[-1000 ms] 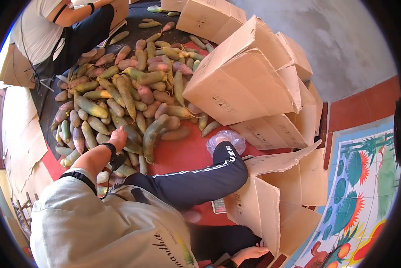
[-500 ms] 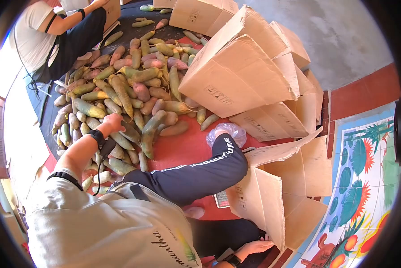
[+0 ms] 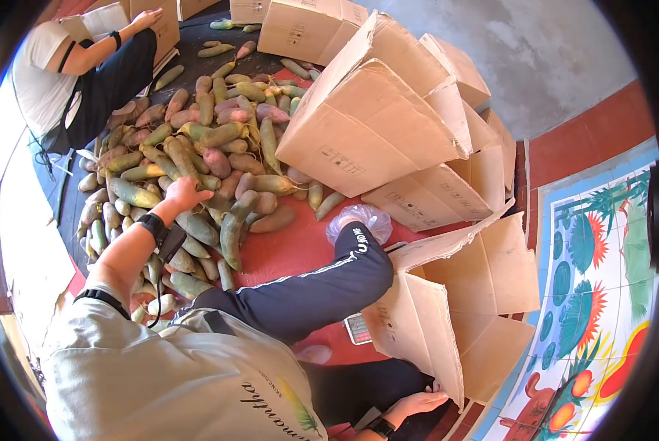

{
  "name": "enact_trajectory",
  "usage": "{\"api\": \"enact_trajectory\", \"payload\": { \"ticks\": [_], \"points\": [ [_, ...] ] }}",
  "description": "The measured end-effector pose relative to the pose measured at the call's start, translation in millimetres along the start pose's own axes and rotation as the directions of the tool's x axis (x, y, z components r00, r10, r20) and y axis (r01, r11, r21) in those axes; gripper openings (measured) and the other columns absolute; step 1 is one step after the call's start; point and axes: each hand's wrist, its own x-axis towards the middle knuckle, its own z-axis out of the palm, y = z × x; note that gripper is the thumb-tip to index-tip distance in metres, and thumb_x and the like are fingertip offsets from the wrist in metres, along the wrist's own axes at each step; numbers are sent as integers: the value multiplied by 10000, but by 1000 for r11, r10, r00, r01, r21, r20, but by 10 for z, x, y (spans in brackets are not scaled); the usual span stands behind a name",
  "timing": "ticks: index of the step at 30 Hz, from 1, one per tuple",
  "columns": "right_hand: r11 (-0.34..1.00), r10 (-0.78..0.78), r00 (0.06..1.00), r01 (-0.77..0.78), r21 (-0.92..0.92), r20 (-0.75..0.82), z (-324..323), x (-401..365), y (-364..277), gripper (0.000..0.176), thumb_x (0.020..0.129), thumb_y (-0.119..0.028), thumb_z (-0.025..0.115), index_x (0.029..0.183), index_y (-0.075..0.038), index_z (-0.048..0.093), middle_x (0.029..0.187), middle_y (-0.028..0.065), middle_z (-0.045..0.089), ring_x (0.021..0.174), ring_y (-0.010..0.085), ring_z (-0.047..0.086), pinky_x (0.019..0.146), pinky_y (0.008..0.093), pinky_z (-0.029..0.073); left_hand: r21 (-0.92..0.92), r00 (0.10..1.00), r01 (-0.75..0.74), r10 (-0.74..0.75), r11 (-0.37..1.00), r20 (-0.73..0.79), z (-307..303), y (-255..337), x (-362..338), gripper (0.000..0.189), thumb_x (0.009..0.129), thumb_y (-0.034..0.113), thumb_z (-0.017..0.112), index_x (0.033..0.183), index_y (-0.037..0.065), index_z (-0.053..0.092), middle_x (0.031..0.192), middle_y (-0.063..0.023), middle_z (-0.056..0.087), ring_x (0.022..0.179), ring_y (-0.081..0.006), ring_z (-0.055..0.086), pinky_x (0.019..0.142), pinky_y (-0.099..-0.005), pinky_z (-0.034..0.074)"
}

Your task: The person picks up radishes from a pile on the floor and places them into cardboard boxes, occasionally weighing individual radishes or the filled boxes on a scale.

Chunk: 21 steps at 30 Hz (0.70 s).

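Observation:
My left hand [image 3: 183, 193] reaches over a heap of long green and pinkish radishes [image 3: 223, 134]. It rests at the lower end of a long yellow-green radish [image 3: 178, 156], thumb spread out to the side; the other fingers are partly hidden. A thick curved green radish [image 3: 234, 229] lies just right of it. Low on the right, my right hand [image 3: 420, 401] grips the lower corner of an open cardboard box [image 3: 416, 323], thumb and fingers at its edge. The box stands tilted with its flaps spread, and no radish shows inside.
Several more cardboard boxes [image 3: 366, 132] lean together at the right. A scale [image 3: 358, 328] sits on the red mat [image 3: 271, 253] beside my knee. My plastic-covered foot [image 3: 360, 223] is by the heap. A co-worker [image 3: 87, 81] sits upper left, a hand at another box.
My left hand has moved slightly up and right over the heap, its thumb now apart. My right hand stays at the box corner. The view has shifted a little.

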Motion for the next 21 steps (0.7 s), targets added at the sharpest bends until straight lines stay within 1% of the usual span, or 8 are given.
{"api": "enact_trajectory", "payload": {
  "ticks": [4, 8, 10, 12, 14, 15, 17, 21],
  "points": [
    [999, -33, 999, 33, -3, -8, 2, 7, 29, 468, 946, -359, 250, 1034, 44, 473, 906, 154, 589, 766, 217, 574, 590, 266, 419, -120, 983, -96, 76, 988, -165, -79, 112, -37, 553, 720, 512, 597, 824, -31, 601, 737, -212, 603, 753, -325, 601, 680, -404, 465],
    [999, -39, 998, 40, 36, -39, 3, -14, 49, 468, 945, -361, 260, 1079, 39, 464, 930, 150, 592, 777, 210, 574, 604, 270, 420, -249, 980, -143, 102, 958, -171, -184, 292, -51, 548, 759, 500, 569, 827, -44, 597, 645, -193, 585, 661, -302, 602, 628, -378, 469],
    [999, -19, 999, 19, 27, -26, -9, -17, 63, 470, 945, -357, 268, 1101, 44, 458, 952, 159, 589, 813, 215, 570, 611, 270, 416, -463, 993, -116, 86, 879, -86, -332, 482, -171, 548, 790, 487, 545, 819, -58, 587, 574, -162, 547, 580, -240, 575, 586, -345, 458],
    [1000, -9, 999, 11, 27, -51, -29, -20, 25, 460, 947, -343, 275, 1106, 50, 455, 967, 167, 582, 827, 225, 568, 635, 280, 424, -460, 986, -166, 130, 872, -109, -341, 585, -198, 518, 826, 465, 509, 819, -48, 588, 606, -101, 563, 570, -173, 543, 562, -301, 438],
    [1000, -4, 997, 6, 28, -72, -54, -35, -71, 450, 948, -328, 281, 1110, 56, 453, 981, 175, 574, 841, 236, 566, 660, 291, 432, -796, 978, -174, 193, 579, -73, -394, 773, -329, 508, 817, 460, 532, 850, -43, 593, 705, -75, 589, 604, -151, 546, 550, -296, 461],
    [999, -42, 983, 47, 25, -180, -51, -44, -151, 439, 949, -312, 286, 1116, 60, 449, 990, 180, 564, 852, 245, 560, 693, 305, 436, -810, 972, -165, 230, 563, -38, -448, 855, -391, 482, 842, 454, 499, 852, -17, 601, 700, -13, 570, 582, -104, 498, 536, -256, 439],
    [994, -72, 937, 95, 50, -343, -104, -55, -399, 413, 952, -276, 293, 1123, 64, 452, 1015, 190, 539, 884, 261, 539, 793, 340, 430, -859, 948, -173, 319, 482, -12, -546, 1024, -524, 475, 853, 449, 480, 852, -10, 603, 697, -12, 569, 577, -101, 494, 539, -250, 434],
    [980, -158, 851, 197, 25, -501, -422, 50, -562, 330, 923, -226, 390, 976, 61, 543, 880, 159, 575, 739, 244, 530, 667, 338, 419, -914, 825, -183, 563, 362, 58, -564, 1348, -771, 462, 878, 428, 448, 879, -3, 614, 718, -6, 584, 637, -90, 520, 567, -243, 436]
  ]
}}
